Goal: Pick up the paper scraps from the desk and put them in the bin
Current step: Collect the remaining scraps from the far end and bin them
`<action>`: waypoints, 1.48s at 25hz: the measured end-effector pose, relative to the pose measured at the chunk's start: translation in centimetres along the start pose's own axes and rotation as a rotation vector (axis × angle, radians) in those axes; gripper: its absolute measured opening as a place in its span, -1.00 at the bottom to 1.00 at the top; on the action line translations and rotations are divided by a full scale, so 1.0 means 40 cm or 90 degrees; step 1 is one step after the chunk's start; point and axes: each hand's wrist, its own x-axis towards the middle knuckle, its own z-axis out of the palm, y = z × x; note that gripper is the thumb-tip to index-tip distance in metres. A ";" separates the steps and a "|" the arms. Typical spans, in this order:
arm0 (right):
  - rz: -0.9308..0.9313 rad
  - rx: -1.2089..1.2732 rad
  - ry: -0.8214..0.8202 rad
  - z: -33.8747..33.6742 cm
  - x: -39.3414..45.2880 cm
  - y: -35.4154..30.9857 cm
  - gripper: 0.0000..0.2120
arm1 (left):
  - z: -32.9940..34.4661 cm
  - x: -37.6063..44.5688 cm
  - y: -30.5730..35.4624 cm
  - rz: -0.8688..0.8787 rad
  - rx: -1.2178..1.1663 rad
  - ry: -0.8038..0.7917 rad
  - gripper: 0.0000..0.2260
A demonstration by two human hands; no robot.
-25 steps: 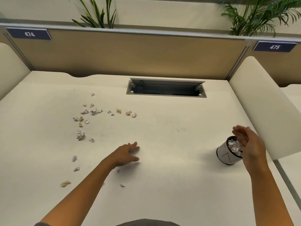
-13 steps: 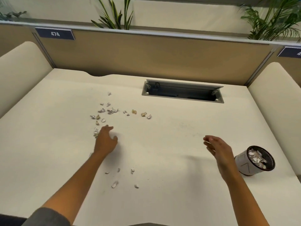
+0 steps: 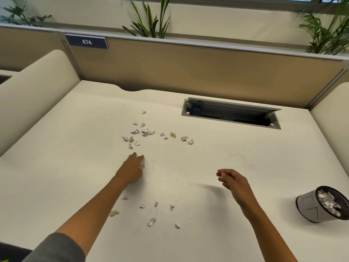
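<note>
A dark blue sign (image 3: 86,41) on the back partition (image 3: 188,72) reads "474" in white. It is the only writing I can read. The bin (image 3: 321,205) has thin lines drawn on its grey wall, but they form no word. It stands at the right edge of the desk (image 3: 56,167), and the frame cuts off part of its rim. Its mouth appears tilted toward the right and shows white scraps inside.

The paper scraps (image 3: 145,132) lie in a loose band across the desk's middle, stretching left to right, and a second group (image 3: 152,221) lies nearer the person.

The left hand (image 3: 132,168) rests palm down, with a small scrap (image 3: 142,165) at its fingertips; whether it grips it I cannot tell. The right hand (image 3: 233,179) hovers half curled and seems to hold nothing.
</note>
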 end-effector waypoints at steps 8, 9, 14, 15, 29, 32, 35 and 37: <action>-0.048 -0.129 -0.057 0.202 0.107 -0.049 -0.86 | 0.029 -0.051 -0.046 0.032 0.019 0.098 -0.79; -0.056 -0.150 -0.052 0.225 0.129 -0.056 -0.87 | 0.030 -0.048 -0.051 0.022 0.000 0.101 -0.78; -0.088 -0.298 -0.012 0.330 0.255 -0.074 -0.56 | 0.005 -0.024 -0.057 -0.031 -0.103 0.127 -0.77; -0.095 -0.320 -0.016 0.347 0.274 -0.072 -0.47 | 0.000 -0.021 -0.058 -0.043 -0.129 0.133 -0.79; -0.213 -0.442 -0.127 0.583 0.438 -0.110 -0.28 | -0.097 0.048 -0.090 -0.116 -0.312 0.155 -0.90; -0.260 -0.471 -0.113 0.624 0.456 -0.129 -0.32 | -0.099 0.059 -0.090 -0.122 -0.328 0.148 -0.90; -0.274 -0.489 -0.130 0.660 0.463 -0.152 -0.33 | -0.100 0.062 -0.085 -0.120 -0.346 0.148 -0.91; -0.286 -0.541 -0.202 0.678 0.470 -0.162 -0.38 | -0.104 0.064 -0.079 -0.120 -0.356 0.154 -0.91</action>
